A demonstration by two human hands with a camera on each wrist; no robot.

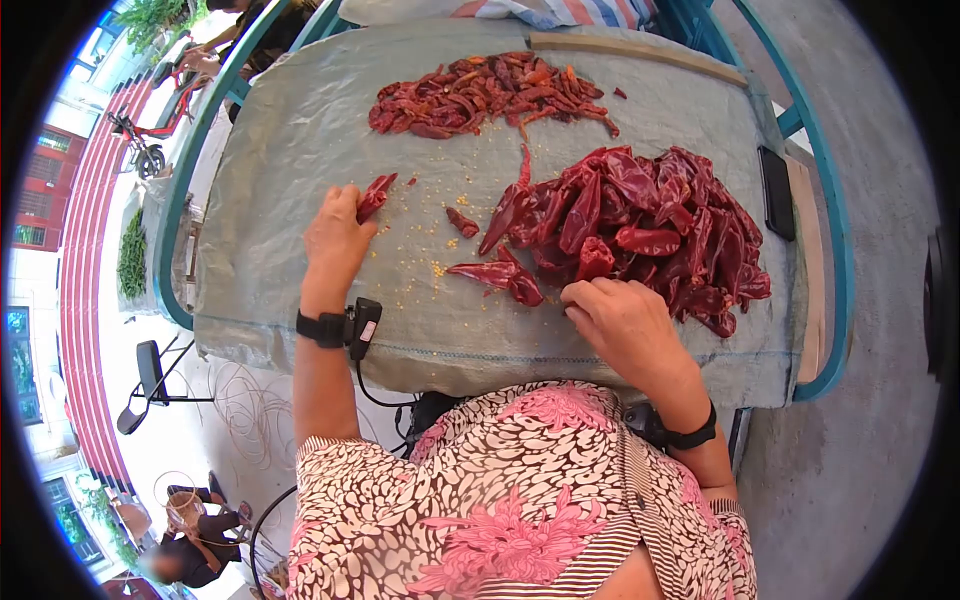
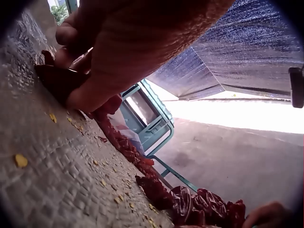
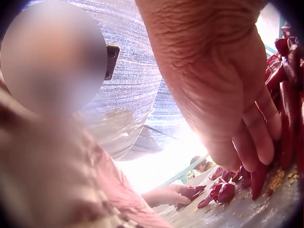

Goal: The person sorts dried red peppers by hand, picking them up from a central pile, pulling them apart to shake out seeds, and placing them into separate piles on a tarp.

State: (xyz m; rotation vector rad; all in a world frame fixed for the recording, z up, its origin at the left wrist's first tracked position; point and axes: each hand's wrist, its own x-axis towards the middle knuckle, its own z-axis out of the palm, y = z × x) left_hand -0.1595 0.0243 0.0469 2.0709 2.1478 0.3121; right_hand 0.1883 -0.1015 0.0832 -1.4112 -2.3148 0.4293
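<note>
On the left of the grey woven cloth (image 1: pixel 290 150), the left hand (image 1: pixel 335 235) lies knuckles up. Its fingers and thumb are curled round one dried chilli (image 1: pixel 375 195), pinching the near end against the cloth. The chilli's long axis runs out of the fingertips, away from the person and a little to the right, towards the far heap of chilli pieces (image 1: pixel 490 95) at the back of the table. That heap is well apart from both hands, with the left hand the nearer.

Further right, pale seeds (image 1: pixel 435 268) are scattered over the middle of the cloth. A short loose chilli (image 1: pixel 462 222) lies among them, between the two hands.

Next come a few long chillies (image 1: pixel 500 275), just beside the right hand (image 1: pixel 620 320) on its left. This hand sits at the near edge of the big pile of whole chillies (image 1: pixel 650 230). Its fingers are bent down with their tips in among the pods, but I cannot tell whether they grip one or only touch. The pile spreads away and to the right of it. Beyond the pile, a dark flat object (image 1: pixel 776 192) lies at the table's right edge.
</note>
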